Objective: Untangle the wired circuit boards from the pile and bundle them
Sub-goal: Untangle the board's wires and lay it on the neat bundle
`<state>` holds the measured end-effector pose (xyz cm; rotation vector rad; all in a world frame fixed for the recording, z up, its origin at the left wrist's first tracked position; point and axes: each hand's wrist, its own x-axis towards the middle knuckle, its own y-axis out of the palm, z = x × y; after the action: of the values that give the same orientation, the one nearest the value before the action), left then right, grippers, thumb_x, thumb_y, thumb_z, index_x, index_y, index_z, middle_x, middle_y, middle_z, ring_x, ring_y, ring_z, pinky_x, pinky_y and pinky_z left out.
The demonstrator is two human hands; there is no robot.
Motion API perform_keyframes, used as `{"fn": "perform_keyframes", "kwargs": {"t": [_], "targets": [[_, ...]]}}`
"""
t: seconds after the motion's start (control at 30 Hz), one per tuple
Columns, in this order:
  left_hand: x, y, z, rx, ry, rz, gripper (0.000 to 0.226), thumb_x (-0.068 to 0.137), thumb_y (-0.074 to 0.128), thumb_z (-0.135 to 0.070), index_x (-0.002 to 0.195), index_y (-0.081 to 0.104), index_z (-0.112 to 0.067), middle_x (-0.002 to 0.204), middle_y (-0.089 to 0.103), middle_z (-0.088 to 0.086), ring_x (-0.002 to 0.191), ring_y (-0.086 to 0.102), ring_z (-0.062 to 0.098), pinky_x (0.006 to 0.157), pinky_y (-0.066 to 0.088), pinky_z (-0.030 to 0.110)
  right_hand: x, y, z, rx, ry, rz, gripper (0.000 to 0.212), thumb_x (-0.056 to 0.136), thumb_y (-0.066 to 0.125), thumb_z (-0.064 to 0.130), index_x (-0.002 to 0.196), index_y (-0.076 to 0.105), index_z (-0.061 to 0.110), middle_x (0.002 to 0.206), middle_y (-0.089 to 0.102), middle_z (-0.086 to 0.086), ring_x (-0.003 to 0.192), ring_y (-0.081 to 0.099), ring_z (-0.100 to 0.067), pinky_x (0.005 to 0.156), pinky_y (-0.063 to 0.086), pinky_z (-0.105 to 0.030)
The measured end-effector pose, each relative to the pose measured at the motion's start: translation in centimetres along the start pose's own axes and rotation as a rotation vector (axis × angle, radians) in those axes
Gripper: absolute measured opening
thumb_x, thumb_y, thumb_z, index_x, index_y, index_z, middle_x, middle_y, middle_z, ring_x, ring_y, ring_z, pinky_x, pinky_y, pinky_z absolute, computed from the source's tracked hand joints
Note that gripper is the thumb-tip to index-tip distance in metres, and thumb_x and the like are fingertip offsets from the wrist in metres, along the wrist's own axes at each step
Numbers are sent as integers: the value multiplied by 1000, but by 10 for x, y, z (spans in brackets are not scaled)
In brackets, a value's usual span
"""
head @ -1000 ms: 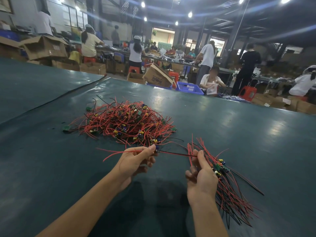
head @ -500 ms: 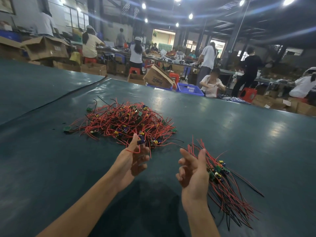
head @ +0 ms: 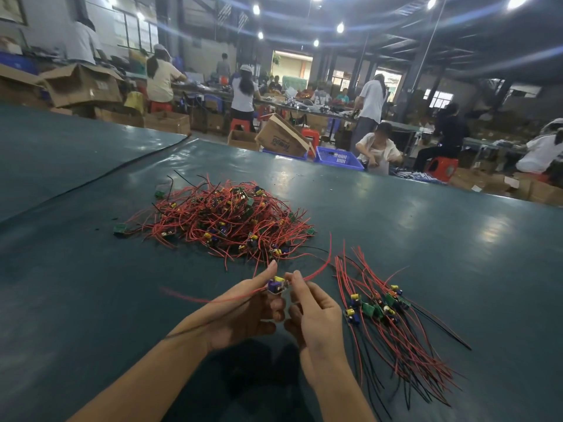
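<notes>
Left hand grip pinches one circuit board, raised over the table toward its near edge. Right hand pinches its red wire just beside. Tangled pile lies beyond, toward the far edge; sorted bundle lies right of the hands.

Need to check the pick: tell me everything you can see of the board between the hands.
The board is small, with yellow and purple parts on top. It is held tilted above the table; left hand pinches one end, right hand the other. Red wires trail left and arc up right.
</notes>
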<state>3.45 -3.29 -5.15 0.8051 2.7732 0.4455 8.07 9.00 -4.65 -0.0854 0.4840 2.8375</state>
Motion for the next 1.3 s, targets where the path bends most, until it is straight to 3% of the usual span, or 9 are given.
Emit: {"fn": "perform_keyframes", "kwargs": {"t": [0.13, 0.23, 0.43, 0.53, 0.63, 0.87, 1.03, 1.13, 1.3], "targets": [[0, 5, -2, -48, 4, -91, 32, 89, 54, -42, 69, 65, -18, 57, 65, -8, 50, 62, 3, 43, 47, 16, 2, 0, -1, 29, -16, -103, 19, 78, 74, 35, 75, 80, 17, 78, 75, -11, 71, 68, -28, 70, 56, -41], [0, 7, -1, 27, 24, -54, 44, 96, 48, -21, 59, 71, -21, 55, 66, -10, 50, 61, -1, 44, 46, 14, 0, 0, 1, 67, -32, -135, 22, 72, 73, 39, 77, 81, 19, 76, 73, -9, 68, 65, -25, 66, 54, -36], [-4, 19, -3, 170, 167, -137, 34, 81, 56, -49, 55, 73, -34, 58, 67, -12, 52, 61, -4, 47, 45, 11, -5, -1, 5, 31, -81, -73, 21, 74, 71, 38, 79, 81, 21, 80, 77, -9, 75, 74, -24, 68, 61, -35], [-3, 18, -1, 253, 246, -264, 37, 80, 58, -53, 57, 72, -28, 61, 67, -7, 55, 61, 3, 50, 44, 14, -6, 0, 5, -2, -76, -92, 22, 74, 71, 41, 75, 81, 21, 58, 65, 1, 49, 58, -8, 50, 48, -21], [-4, 16, -2, 288, 319, -325, 40, 68, 63, -60, 59, 71, -22, 63, 67, 4, 56, 59, 10, 53, 44, 19, 2, -6, 10, 46, -37, -180, 17, 87, 71, 30, 75, 81, 24, 61, 62, 3, 47, 43, -7, 46, 39, -23], [-6, 14, -8, 288, 363, -295, 38, 77, 62, -49, 59, 72, -17, 61, 66, 5, 51, 57, 11, 50, 43, 18, 19, -38, 29, 327, -65, -354, 17, 94, 64, 18, 83, 76, 12, 59, 59, 9, 40, 33, -3, 35, 26, -15], [-7, 13, -8, 241, 364, -302, 38, 76, 60, -51, 58, 71, -19, 57, 62, 3, 51, 56, 10, 49, 43, 19, 17, -35, 23, 250, -113, -374, 21, 91, 66, 32, 80, 77, 18, 59, 58, 11, 42, 33, -5, 37, 29, -18], [-7, 15, -8, 225, 334, -273, 40, 72, 59, -59, 57, 70, -23, 57, 61, 1, 52, 56, 11, 49, 44, 19, 10, -23, 16, 88, -96, -252, 32, 73, 69, 56, 75, 78, 26, 61, 59, 11, 43, 39, -4, 40, 32, -18], [-9, 19, -5, 241, 281, -119, 38, 85, 55, -53, 69, 75, -24, 64, 68, 0, 55, 63, 9, 52, 47, 18, -4, -1, 5, -213, -181, 8, 37, 82, 48, 62, 80, 78, 40, 82, 77, 2, 79, 73, -15, 77, 57, -31]]}}
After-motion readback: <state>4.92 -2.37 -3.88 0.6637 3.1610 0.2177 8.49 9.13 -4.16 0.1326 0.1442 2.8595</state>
